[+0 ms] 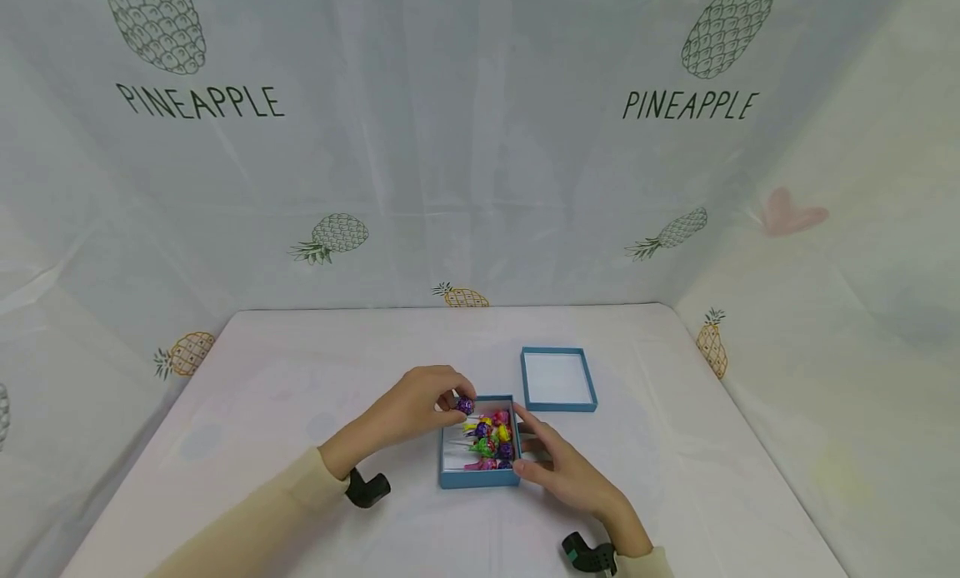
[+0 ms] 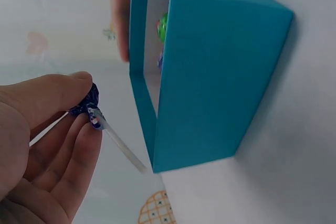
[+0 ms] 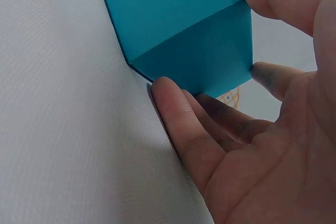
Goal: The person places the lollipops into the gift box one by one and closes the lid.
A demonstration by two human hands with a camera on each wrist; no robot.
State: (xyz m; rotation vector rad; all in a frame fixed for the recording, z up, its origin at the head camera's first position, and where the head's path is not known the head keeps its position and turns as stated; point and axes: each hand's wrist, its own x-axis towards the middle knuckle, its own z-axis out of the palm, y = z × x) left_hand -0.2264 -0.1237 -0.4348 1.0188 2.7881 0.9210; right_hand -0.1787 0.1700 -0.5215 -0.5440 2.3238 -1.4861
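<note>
My left hand point(image 1: 420, 401) pinches a purple-wrapped lollipop point(image 1: 465, 406) between thumb and fingers, above the left rim of an open blue box point(image 1: 480, 479). Its white stick point(image 2: 122, 146) slants down toward the box in the left wrist view. Inside the box, several lollipops point(image 1: 483, 447) in green, yellow, pink and purple wrappers lie along the right side, sticks pointing left. My right hand point(image 1: 562, 470) rests against the box's right side, fingers extended along the wall point(image 3: 202, 59) and thumb at the near corner.
Behind the box and to its right, a blue-edged lid point(image 1: 558, 407) lies with its white inside facing up. A white cloth point(image 1: 322, 353) covers the table. Pineapple-printed curtains point(image 1: 465, 161) hang behind and at the sides.
</note>
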